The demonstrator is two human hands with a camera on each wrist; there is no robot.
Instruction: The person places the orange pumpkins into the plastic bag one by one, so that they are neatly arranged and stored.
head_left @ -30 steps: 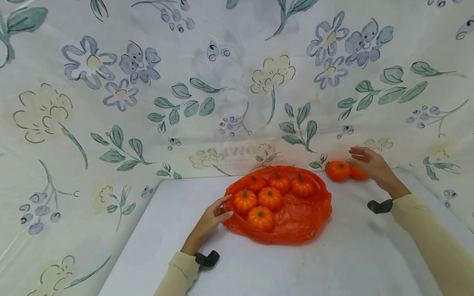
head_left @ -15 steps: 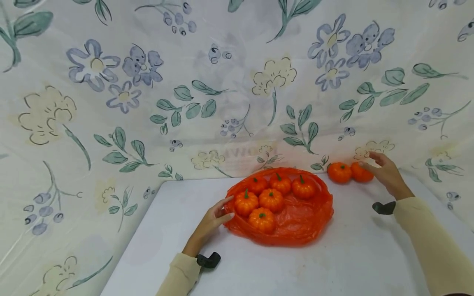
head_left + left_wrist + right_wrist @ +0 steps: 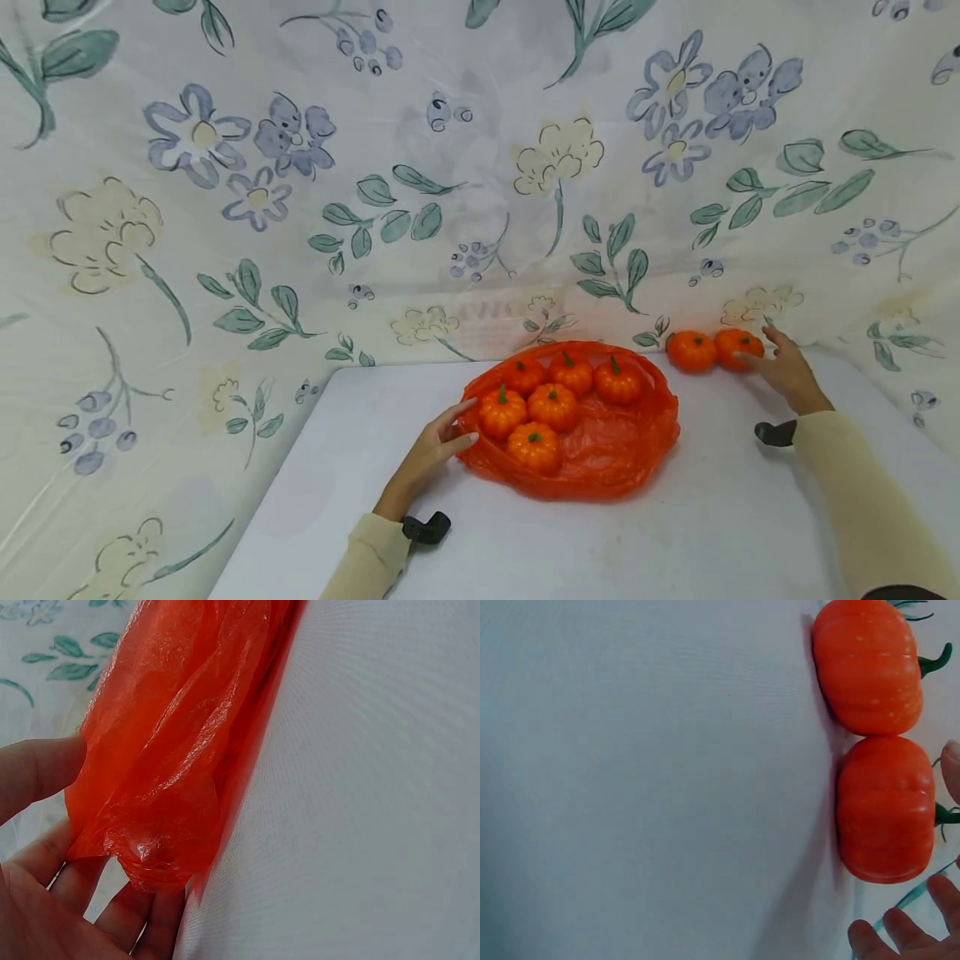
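Note:
A red plastic bag (image 3: 615,446) lies spread wide on the table, with several small orange pumpkins (image 3: 534,448) inside, mostly toward its left and back. My left hand (image 3: 423,461) holds the bag's left side; in the left wrist view the red film (image 3: 180,765) sits between thumb and fingers. At the back right, two more pumpkins stand side by side, a left one (image 3: 692,352) and a right one (image 3: 735,347). Around the right one, my right hand (image 3: 793,377) spreads its thumb and fingers. The right wrist view shows its fingertips (image 3: 866,937) apart from that pumpkin (image 3: 886,814).
The white table (image 3: 660,542) runs back to a floral-printed sheet (image 3: 480,208) that hangs as a wall behind it. Both outside pumpkins stand close to this sheet. A black wrist mount (image 3: 427,528) is strapped on each arm.
My right hand has drawn back to the right, then lowered beside the right-hand pumpkin, uncovering it. The left hand stays at the bag's edge. The head view has shifted slightly.

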